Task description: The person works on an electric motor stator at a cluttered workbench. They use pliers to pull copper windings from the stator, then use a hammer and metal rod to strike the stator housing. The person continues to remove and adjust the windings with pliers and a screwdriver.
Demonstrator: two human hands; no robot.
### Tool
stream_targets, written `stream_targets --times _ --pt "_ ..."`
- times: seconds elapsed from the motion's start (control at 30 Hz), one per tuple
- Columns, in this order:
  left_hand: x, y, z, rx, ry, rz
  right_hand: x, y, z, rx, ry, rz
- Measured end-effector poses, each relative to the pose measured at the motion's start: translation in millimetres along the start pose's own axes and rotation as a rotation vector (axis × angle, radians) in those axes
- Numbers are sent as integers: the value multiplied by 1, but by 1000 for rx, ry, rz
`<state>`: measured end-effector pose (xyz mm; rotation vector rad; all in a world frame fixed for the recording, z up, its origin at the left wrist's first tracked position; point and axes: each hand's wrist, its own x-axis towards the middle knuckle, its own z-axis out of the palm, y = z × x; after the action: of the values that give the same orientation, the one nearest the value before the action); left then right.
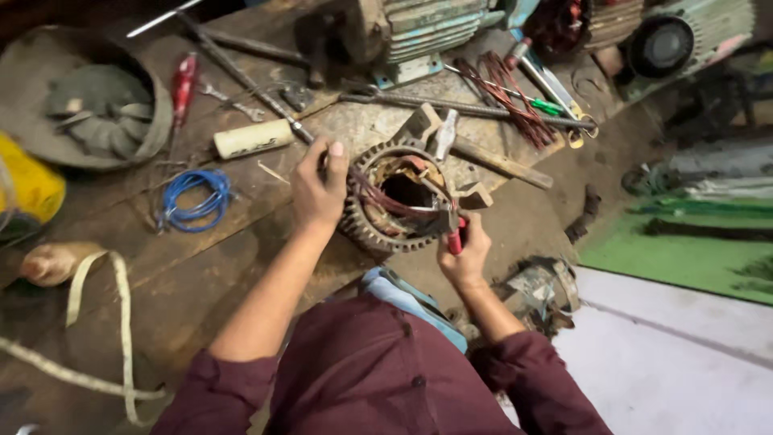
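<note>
Rusty stator (394, 197) sits between both hands, seemingly gripped.

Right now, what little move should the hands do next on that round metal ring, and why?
Probably squeeze and pull gently with the red-handled tool. Its tip already sits at the copper wires inside the ring, and the left hand steadies the ring's rim on the wooden bench.

Lighting was dim and warm over the workbench (201, 266), brightest at centre. The pale floor (668, 370) at four o'clock showed mild glare. Corners at eleven and seven o'clock fell into shadow. Edges at three o'clock were smeared by motion blur; wide-angle bending was evident.
</note>
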<state>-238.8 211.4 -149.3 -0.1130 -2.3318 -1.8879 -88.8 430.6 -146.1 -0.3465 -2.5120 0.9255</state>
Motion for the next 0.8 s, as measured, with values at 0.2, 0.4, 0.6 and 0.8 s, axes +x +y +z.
stream_targets --times 0.2,0.4,0.6,0.8 --pt "-12 32 -50 -55 38 -75 -6 -72 -79 -274 -459 179" --pt "-46 45 -70 222 39 -16 42 -91 -126 195 -960 347" --pt "-36 33 -75 328 113 22 57 -68 -139 -397 -988 78" --pt "-47 25 -73 171 70 -88 74 -49 -120 654 -1190 726"
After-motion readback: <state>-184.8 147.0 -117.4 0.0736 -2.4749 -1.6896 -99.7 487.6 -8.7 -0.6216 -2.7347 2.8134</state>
